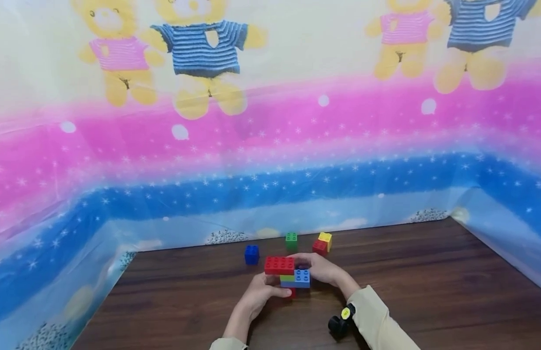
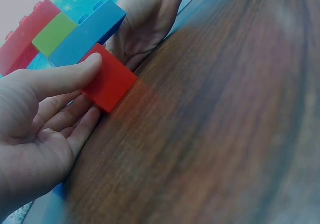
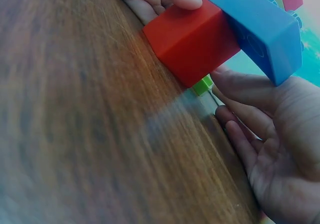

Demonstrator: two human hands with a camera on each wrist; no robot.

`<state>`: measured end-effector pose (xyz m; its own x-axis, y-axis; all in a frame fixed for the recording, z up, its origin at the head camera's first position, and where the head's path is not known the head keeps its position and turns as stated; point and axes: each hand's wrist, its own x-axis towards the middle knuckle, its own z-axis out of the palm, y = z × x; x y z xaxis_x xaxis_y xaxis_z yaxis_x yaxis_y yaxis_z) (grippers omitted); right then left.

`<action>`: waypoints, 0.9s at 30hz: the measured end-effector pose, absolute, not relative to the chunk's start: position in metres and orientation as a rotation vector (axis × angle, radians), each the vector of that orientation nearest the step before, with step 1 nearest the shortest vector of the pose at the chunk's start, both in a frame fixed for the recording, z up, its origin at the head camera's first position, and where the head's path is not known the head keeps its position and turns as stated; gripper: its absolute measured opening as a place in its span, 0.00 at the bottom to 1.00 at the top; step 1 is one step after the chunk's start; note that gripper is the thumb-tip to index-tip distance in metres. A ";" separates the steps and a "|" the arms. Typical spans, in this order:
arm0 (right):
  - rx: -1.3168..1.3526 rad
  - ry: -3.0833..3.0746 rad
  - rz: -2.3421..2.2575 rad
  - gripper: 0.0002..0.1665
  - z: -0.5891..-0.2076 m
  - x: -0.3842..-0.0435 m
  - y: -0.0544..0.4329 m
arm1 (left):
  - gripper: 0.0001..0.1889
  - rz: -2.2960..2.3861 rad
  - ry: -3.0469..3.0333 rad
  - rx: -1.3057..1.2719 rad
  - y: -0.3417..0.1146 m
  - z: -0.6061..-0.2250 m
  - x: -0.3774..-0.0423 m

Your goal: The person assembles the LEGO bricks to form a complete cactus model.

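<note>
A stack of toy building bricks stands on the wooden table between both hands. Its top is a long red brick, above a lime brick and a light blue brick. The lowest part is a smaller red brick, right at the tabletop. My left hand pinches this lower red brick, thumb on its near face and fingers behind. From the right, my right hand reaches behind the stack; in the right wrist view its thumb and forefinger converge at the lower red brick's far edge, fingertips hidden.
Behind the stack on the table are a dark blue brick, a green brick, and a red brick against a yellow brick. A printed cloth borders the table's back and sides. A black device sits by the right sleeve.
</note>
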<state>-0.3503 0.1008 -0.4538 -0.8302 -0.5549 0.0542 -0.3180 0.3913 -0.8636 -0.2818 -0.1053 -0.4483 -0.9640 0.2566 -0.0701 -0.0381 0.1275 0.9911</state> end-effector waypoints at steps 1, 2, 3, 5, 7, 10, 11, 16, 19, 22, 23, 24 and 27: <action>-0.780 2.405 -1.407 0.28 -0.454 -0.350 0.100 | 0.29 1.922 2.177 0.213 -0.106 -0.449 -0.282; -0.781 2.403 -1.401 0.28 -0.454 -0.350 0.100 | 0.30 1.918 2.173 0.209 -0.106 -0.449 -0.282; -0.784 2.402 -1.396 0.29 -0.454 -0.350 0.100 | 0.30 1.916 2.168 0.209 -0.107 -0.449 -0.282; -0.779 2.384 -1.401 0.29 -0.455 -0.351 0.100 | 0.30 1.915 2.161 0.203 -0.107 -0.450 -0.281; -0.786 2.376 -1.401 0.28 -0.455 -0.352 0.099 | 0.29 1.920 2.162 0.195 -0.107 -0.450 -0.280; -0.793 2.372 -1.398 0.27 -0.455 -0.354 0.096 | 0.29 1.935 2.159 0.184 -0.107 -0.450 -0.279; -0.794 2.376 -1.390 0.27 -0.455 -0.355 0.095 | 0.28 1.938 2.157 0.185 -0.107 -0.450 -0.279; -0.766 2.375 -1.354 0.26 -0.455 -0.356 0.093 | 0.29 1.938 2.135 0.201 -0.107 -0.449 -0.279; -0.779 2.375 -1.348 0.26 -0.455 -0.358 0.094 | 0.29 1.930 2.140 0.214 -0.106 -0.447 -0.279; -0.802 2.376 -1.354 0.25 -0.454 -0.360 0.094 | 0.29 1.926 2.154 0.220 -0.106 -0.445 -0.280; -0.806 2.375 -1.356 0.25 -0.453 -0.360 0.093 | 0.30 1.922 2.161 0.220 -0.106 -0.445 -0.280; -0.808 2.374 -1.359 0.25 -0.453 -0.360 0.093 | 0.29 1.920 2.165 0.218 -0.107 -0.445 -0.281; -0.808 2.378 -1.365 0.25 -0.451 -0.358 0.093 | 0.29 1.913 2.170 0.211 -0.107 -0.445 -0.281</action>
<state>-0.3585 0.0929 -0.4513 -0.8036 -0.5943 0.0323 -0.3274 0.3962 -0.8578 -0.2813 -0.1069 -0.4452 -0.9607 0.2647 -0.0840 -0.0501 0.1325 0.9899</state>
